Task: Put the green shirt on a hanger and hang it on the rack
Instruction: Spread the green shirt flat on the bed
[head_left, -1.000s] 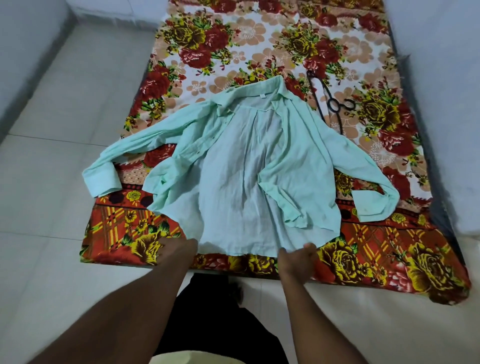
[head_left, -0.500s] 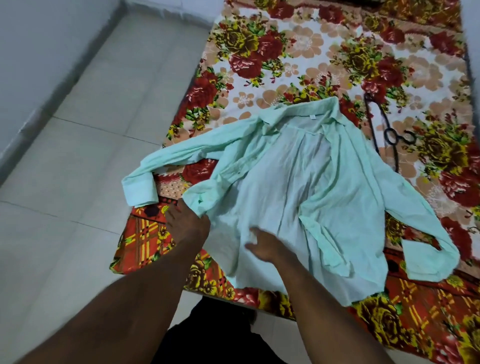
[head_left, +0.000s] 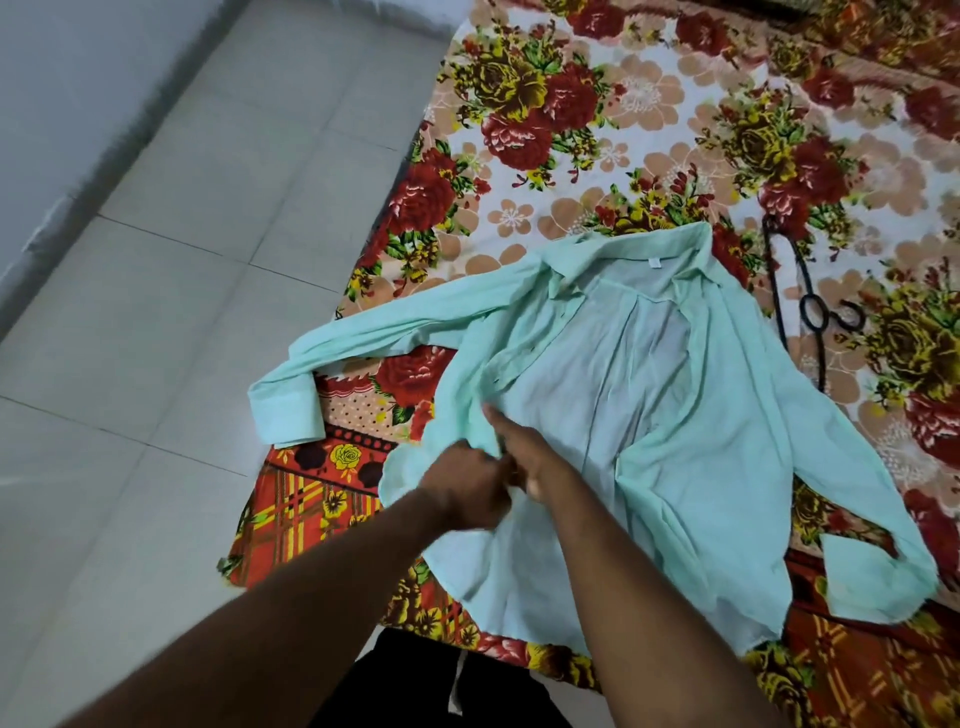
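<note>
Head view showed the shirt (head_left: 649, 415) spread open, inside up, on the bed (head_left: 597, 130), collar toward the far end and hem at the near edge, its long axis running near to far. The left hand (head_left: 467, 491) and right hand (head_left: 524, 457) met at its left front panel, fingers closed on a fold of cloth. The hanger (head_left: 810, 312) lay untouched just beside the right shoulder, so I judged hangering and racking were still to do; no rack was visible.
</note>
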